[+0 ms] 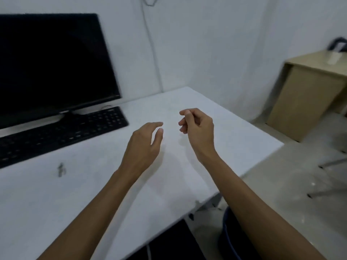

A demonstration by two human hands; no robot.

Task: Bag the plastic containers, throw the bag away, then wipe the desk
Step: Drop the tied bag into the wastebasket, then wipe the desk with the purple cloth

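The white desk (216, 117) fills the lower left of the head view. Both my hands hover above its right half and hold nothing. My left hand (145, 143) has relaxed fingers, with thumb and forefinger a little apart. My right hand (197, 126) sits just to its right with loosely curled fingers around nothing. No plastic containers, bag or cloth show in view. Under the desk's right edge, beneath my right forearm, a dark blue bin rim (226, 228) shows in part.
A black monitor (52, 64) and black keyboard (60, 132) stand at the desk's left rear. A small dark mark (61, 169) lies on the desk near the keyboard. A brown wooden table (308, 94) stands at the right by the white wall. Metal chair legs (330, 166) cross the grey floor.
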